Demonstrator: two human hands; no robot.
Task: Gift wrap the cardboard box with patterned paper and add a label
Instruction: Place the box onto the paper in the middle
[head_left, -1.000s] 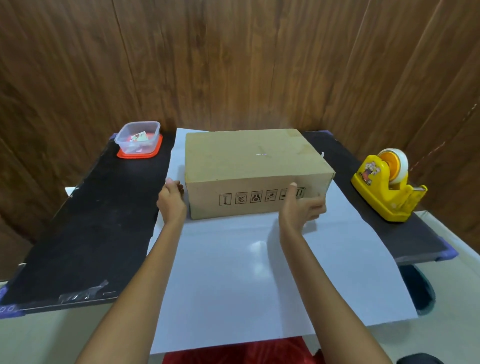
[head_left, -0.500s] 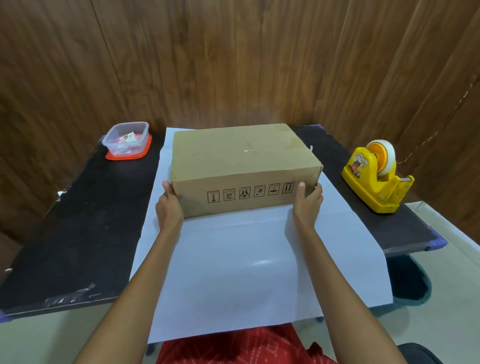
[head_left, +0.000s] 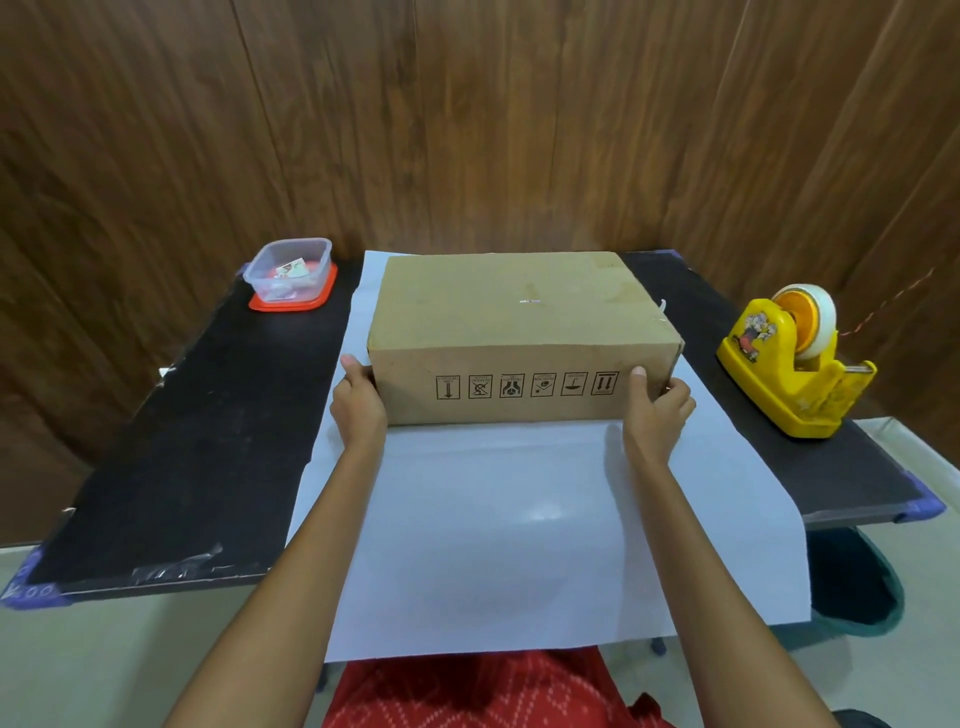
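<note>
Gripping the cardboard box (head_left: 519, 312) at its near corners, left hand (head_left: 359, 413) and right hand (head_left: 657, 418) are curling fingers (head_left: 680, 396) round its ends; paper (head_left: 519, 525) is lying beneath it.

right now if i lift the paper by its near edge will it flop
Likely to flop: the paper is a thin sheet whose near edge overhangs the table. Probably slick too, given the glare on it. Its far end should stay pinned under the box.
</note>
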